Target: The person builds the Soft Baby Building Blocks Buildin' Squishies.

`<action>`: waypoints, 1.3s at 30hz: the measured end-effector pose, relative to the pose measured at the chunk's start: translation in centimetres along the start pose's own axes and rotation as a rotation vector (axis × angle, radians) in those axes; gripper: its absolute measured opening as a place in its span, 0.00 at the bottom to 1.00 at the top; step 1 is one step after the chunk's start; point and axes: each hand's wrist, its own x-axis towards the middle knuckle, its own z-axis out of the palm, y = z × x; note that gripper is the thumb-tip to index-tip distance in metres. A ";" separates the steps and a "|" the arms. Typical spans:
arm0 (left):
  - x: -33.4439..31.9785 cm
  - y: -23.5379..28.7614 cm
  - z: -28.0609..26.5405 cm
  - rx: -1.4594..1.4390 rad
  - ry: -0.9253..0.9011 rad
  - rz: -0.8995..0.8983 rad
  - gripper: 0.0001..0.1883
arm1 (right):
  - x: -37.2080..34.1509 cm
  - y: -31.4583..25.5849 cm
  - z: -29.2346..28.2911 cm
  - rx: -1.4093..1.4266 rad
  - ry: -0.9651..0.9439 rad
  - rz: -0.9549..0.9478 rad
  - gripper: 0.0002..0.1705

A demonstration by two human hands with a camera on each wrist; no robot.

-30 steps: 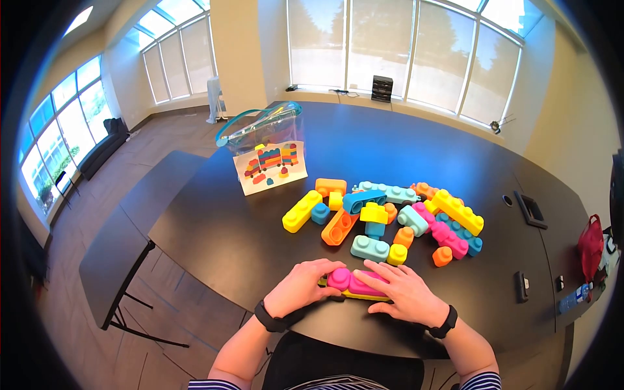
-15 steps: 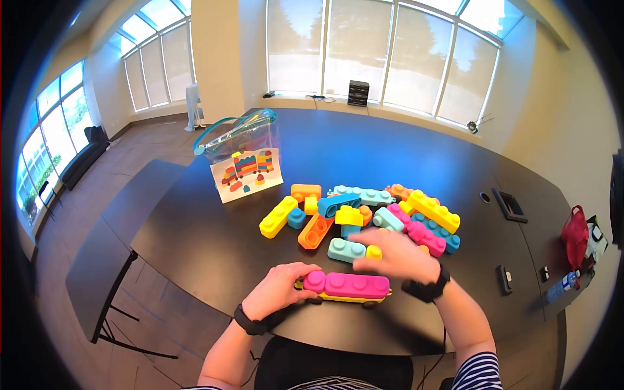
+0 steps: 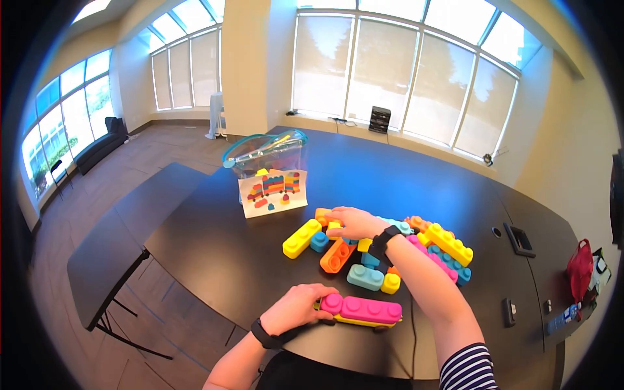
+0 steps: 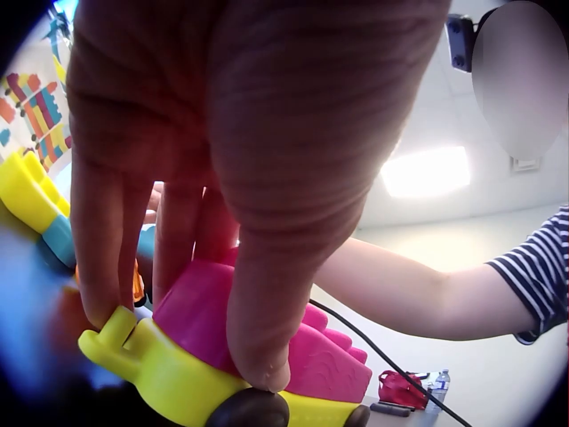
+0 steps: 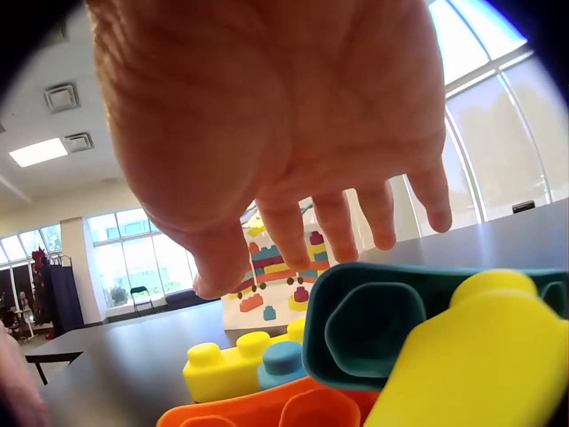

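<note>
My left hand [image 3: 300,309] grips the left end of a toy wagon near the table's front edge, thumb on the near side and fingers on the far side. The wagon has a yellow wheeled base [image 4: 182,378] with pink building blocks [image 3: 367,309] on top. My right hand [image 3: 356,224] reaches over the block pile, palm down, above the blocks at its back left. Loosely spread fingers [image 5: 331,227] show in the right wrist view, holding nothing. Below them lie an overturned dark teal block [image 5: 373,277], a yellow block [image 5: 476,356] and an orange block [image 5: 267,405].
A long yellow block [image 3: 302,239] and a small blue block [image 3: 319,242] lie left of the pile. Behind stands a clear bag [image 3: 296,156] with a picture card [image 3: 273,203] in front. A light teal block [image 3: 365,277] lies between pile and wagon. A water bottle [image 3: 564,318] stands far right.
My right hand has left the pink blocks and moved forward and left over the pile. The left hand stays on the wagon.
</note>
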 end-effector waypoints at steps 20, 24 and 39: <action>-0.1 -0.3 -0.1 -0.034 0.015 0.035 0.27 | 0.0 -2.5 -3.8 0.190 0.273 0.057 0.30; 0.0 0.1 -0.3 -0.034 0.016 0.005 0.27 | -7.7 -4.2 -5.0 0.253 0.386 -0.069 0.29; 0.2 0.1 0.5 -0.018 0.010 0.002 0.30 | -19.7 -9.9 2.6 0.255 0.299 -0.039 0.32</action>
